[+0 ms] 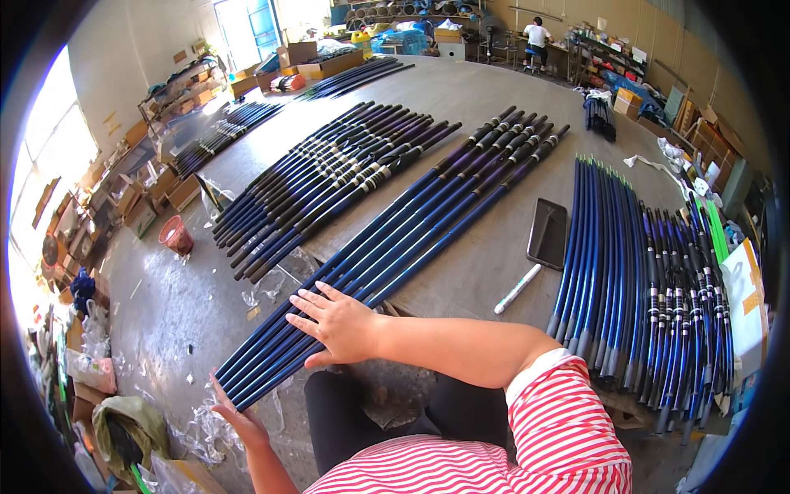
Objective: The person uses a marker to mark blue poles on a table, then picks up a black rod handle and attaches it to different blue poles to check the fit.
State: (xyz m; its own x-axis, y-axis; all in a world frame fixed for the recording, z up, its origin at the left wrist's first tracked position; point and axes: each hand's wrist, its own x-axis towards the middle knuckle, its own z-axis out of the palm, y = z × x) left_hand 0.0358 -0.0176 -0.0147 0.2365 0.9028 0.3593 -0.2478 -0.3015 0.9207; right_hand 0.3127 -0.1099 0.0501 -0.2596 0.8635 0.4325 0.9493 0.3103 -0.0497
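Note:
A row of blue fishing rods [403, 239] with dark grips lies side by side on the table, the near ends sticking out past its edge over my lap. Across these rods my right hand [341, 325] rests flat, fingers spread. At the near ends is my left hand [239, 418], its fingers stretched out and the palm side against the rod tips. Part of the left hand is hidden behind the rods. Beyond lies another group of dark rods [304, 181] with silvery reel seats. To the right are more blue rods [592, 255] and rods with black-and-silver fittings [675, 305].
A black phone [547, 234] and a white marker pen [518, 288] lie right of the row. A red bucket [175, 236] stands at left, near cardboard boxes [136, 206] and plastic scraps on the floor. Far back, a person [537, 37] sits at a workbench.

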